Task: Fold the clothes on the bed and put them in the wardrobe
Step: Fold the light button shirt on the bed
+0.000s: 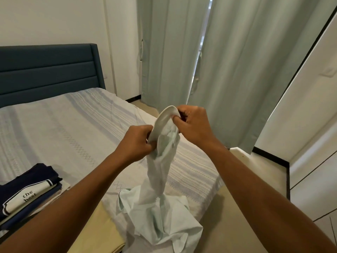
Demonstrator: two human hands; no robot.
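Left hand (137, 141) and right hand (193, 123) pinch the pale shirt (158, 179) above the bed (73, 125); its trailing hem could slide floorward.

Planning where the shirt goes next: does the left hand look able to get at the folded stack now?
Probably not yet: the left hand grips the shirt, as does the right hand. The folded stack lies near the left forearm with nothing across it, so letting go should suffice.
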